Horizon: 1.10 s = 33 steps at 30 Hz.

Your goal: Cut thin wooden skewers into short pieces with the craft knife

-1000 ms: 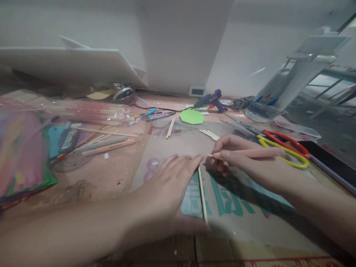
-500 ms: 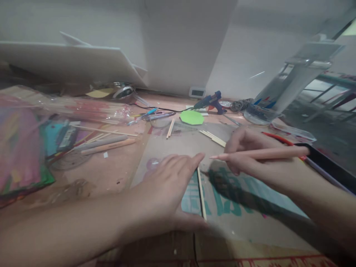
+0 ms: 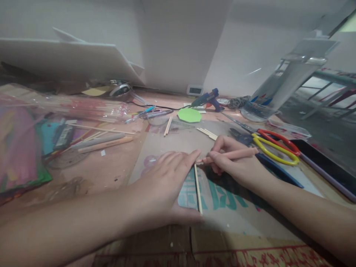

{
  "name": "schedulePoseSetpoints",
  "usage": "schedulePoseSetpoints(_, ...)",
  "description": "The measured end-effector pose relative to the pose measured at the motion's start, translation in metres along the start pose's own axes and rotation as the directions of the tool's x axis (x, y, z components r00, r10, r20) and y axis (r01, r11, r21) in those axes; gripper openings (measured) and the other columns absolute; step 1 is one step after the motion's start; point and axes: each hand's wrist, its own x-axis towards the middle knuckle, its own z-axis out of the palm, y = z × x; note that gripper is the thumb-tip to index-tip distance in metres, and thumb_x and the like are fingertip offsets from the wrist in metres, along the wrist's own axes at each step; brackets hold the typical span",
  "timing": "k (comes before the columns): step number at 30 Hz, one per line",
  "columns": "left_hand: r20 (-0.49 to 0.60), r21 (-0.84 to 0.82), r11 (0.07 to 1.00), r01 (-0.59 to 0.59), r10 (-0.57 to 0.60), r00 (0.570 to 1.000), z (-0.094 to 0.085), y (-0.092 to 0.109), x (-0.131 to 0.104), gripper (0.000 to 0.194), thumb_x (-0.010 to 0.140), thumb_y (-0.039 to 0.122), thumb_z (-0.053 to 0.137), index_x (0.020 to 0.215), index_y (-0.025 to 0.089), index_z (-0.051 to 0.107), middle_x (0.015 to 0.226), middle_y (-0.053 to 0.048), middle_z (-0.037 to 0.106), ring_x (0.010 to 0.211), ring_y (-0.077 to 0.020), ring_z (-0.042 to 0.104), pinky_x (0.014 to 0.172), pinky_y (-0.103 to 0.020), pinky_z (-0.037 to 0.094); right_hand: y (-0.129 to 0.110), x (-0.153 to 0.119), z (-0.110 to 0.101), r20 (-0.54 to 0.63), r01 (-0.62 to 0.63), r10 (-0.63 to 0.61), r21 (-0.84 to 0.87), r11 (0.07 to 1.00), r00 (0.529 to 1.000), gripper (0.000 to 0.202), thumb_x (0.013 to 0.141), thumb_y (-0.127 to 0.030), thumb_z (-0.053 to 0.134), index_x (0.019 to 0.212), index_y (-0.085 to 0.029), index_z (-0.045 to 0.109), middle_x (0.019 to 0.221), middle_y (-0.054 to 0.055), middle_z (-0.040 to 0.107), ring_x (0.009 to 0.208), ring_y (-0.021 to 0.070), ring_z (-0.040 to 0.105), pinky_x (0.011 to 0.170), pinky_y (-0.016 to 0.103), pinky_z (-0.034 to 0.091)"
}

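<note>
My left hand (image 3: 169,181) lies over the board with its fingers and thumb spread, touching both ends of a thin wooden stick (image 3: 198,189). Between my right hand's (image 3: 232,159) fingers is a peach-coloured pen (image 3: 236,154), its tip at the stick's far end beside my left index finger. Under the hands is a clear sheet over cardboard with teal printed characters (image 3: 228,196). Short sticks (image 3: 207,133) lie just beyond my right hand, and two more (image 3: 168,126) lie farther left.
Scissors with red and yellow handles (image 3: 275,148) and a dark phone (image 3: 325,167) lie right. A blue glue gun (image 3: 207,99), green paper octagon (image 3: 189,115) and clear bottle (image 3: 278,89) stand or lie behind. Bagged sticks (image 3: 83,107) and pens (image 3: 105,143) are left.
My right hand has moved left and brought the pen tip to the stick's far end. The scissors now show more fully. My left hand stays on the stick.
</note>
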Motion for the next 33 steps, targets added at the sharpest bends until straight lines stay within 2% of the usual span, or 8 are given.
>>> schedulePoseSetpoints(12,-0.001,-0.020,1.000,-0.007,0.007,1.000,0.0022,-0.0026,-0.0035,0.113,0.071,0.064,0.083,0.160,0.027,0.024,0.154,-0.016,0.045,0.141,-0.0411,0.041,0.112,-0.061,0.040,-0.0063,0.0032,0.0029,-0.025,-0.010,0.007,-0.129,0.992,1.000,0.021,0.085,-0.027,0.065,0.071,-0.022,0.051,0.057,-0.001,0.067,0.045,0.0093,0.053,0.043,0.021,0.035)
schedulePoseSetpoints(20,0.058,-0.010,0.998,0.061,-0.060,0.996,-0.0014,0.0009,-0.0024,0.117,0.069,0.065,0.083,0.161,0.026,0.023,0.158,-0.018,0.041,0.145,-0.0472,0.036,0.111,-0.072,0.036,-0.0079,-0.0008,0.0009,0.045,-0.021,0.025,-0.077,0.997,0.999,0.023,0.085,-0.025,0.066,0.069,-0.023,0.050,0.056,0.000,0.069,0.052,0.0133,0.063,0.048,0.022,0.042)
schedulePoseSetpoints(25,0.068,-0.025,0.997,0.074,-0.072,0.995,-0.0024,0.0011,-0.0025,0.117,0.069,0.067,0.081,0.162,0.028,0.021,0.160,-0.018,0.039,0.147,-0.0471,0.033,0.113,-0.072,0.034,-0.0088,0.0000,0.0026,0.001,-0.029,0.029,-0.060,0.998,1.000,0.021,0.086,-0.025,0.066,0.072,-0.023,0.051,0.056,-0.002,0.067,0.043,0.0099,0.055,0.043,0.021,0.037)
schedulePoseSetpoints(27,0.073,-0.024,0.996,0.080,-0.078,0.994,-0.0023,0.0012,-0.0025,0.119,0.070,0.068,0.081,0.163,0.028,0.018,0.161,-0.018,0.037,0.147,-0.0475,0.032,0.113,-0.073,0.033,-0.0087,0.0002,0.0024,0.014,-0.022,0.023,-0.065,0.998,1.000,0.022,0.085,-0.025,0.067,0.070,-0.022,0.051,0.057,-0.001,0.068,0.045,0.0107,0.057,0.044,0.021,0.039)
schedulePoseSetpoints(31,0.039,-0.035,0.999,0.037,-0.036,0.999,-0.0017,0.0003,-0.0019,0.117,0.070,0.066,0.081,0.162,0.026,0.020,0.155,-0.017,0.044,0.144,-0.0444,0.038,0.114,-0.065,0.037,-0.0071,-0.0011,0.0007,0.090,-0.015,0.019,-0.036,0.999,0.996,0.024,0.085,-0.028,0.068,0.069,-0.023,0.051,0.058,0.002,0.069,0.059,0.0182,0.069,0.052,0.025,0.048)
schedulePoseSetpoints(33,0.025,-0.037,0.999,0.018,-0.017,1.000,-0.0013,-0.0007,-0.0018,0.116,0.070,0.065,0.082,0.161,0.025,0.022,0.152,-0.016,0.047,0.142,-0.0430,0.041,0.114,-0.062,0.039,-0.0064,-0.0016,0.0003,0.084,-0.012,0.015,-0.033,0.999,0.996,0.024,0.085,-0.029,0.068,0.069,-0.023,0.051,0.058,0.002,0.069,0.060,0.0188,0.069,0.052,0.025,0.048)
